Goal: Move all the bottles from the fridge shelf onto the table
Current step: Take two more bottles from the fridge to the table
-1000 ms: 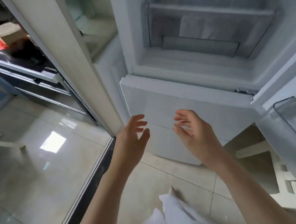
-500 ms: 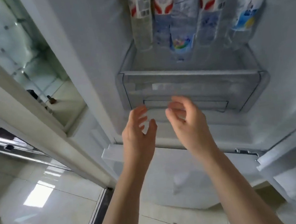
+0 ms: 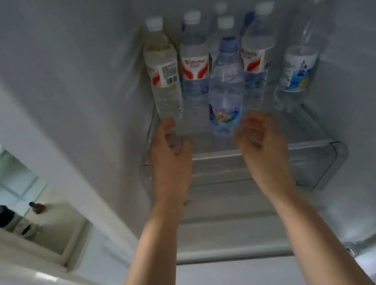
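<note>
both hands raised to the fridge shelf [image 3: 243, 150], reach step, nothing lifted yet as far as the view shows. left hand [image 3: 171, 154] sits at the base of the yellowish bottle [image 3: 164, 78] at the left end of the row, fingers loosely curved and touching or just short of it, can't tell which, no real grip yet. right hand [image 3: 262, 139] released, fingers half curled, holding nothing, just beside the low front bottle with the rainbow label [image 3: 224, 99]. bottles all on the shelf: two red-label bottles [image 3: 195, 67] either side of the front one, a blue-and-white label bottle [image 3: 298, 70] at the right end leaning a bit, a few more caps behind, count unclear from blur. no table in view. step in hand looks like the first pick, task barely started. next move likely needs each hand to wrap a bottle body, lift it over the shelf's front lip, draw it out without knocking the neighbours since they stand close together, then turn to find the table.
</note>
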### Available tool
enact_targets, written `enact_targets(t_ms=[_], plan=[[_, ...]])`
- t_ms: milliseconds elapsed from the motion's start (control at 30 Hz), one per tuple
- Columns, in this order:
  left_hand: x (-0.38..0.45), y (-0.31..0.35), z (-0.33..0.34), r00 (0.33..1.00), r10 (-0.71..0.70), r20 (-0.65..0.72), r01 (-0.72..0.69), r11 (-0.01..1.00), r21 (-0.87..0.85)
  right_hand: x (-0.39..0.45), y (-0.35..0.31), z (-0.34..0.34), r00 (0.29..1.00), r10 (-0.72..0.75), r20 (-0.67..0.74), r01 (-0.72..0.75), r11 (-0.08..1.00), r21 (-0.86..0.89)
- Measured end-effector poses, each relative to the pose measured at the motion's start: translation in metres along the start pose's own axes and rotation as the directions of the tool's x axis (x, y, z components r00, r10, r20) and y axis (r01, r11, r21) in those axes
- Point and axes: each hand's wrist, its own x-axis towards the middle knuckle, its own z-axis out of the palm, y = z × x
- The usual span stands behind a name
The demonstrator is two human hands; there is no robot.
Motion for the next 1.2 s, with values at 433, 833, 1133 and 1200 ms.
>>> enact_targets(t_ms=[433, 833, 1133, 1200], plan=[[0.122, -0.028, 0.057, 0.978, 0.085, -0.189, -0.103, 0.991, -0.088, 0.072, 0.011, 0.037, 0.994, -0.106, -0.018, 0.106, 0.994, 0.001], [0.135, -0.030, 0.055, 0.974, 0.021, -0.224, -0.039, 0.996, -0.080, 0.079, 0.013, 0.037, 0.997, 0.049, 0.064, -0.055, 0.994, 0.097], [0.083, -0.015, 0.037, 0.981, 0.004, -0.193, -0.023, 0.995, -0.098, 0.042, -0.004, 0.020, 1.000, -0.005, 0.020, 0.002, 0.987, 0.159], [0.070, -0.001, 0.030, 0.979, 0.003, -0.204, -0.027, 0.993, -0.112, 0.033, -0.015, 0.014, 1.000, -0.027, -0.003, 0.027, 0.985, 0.169]])
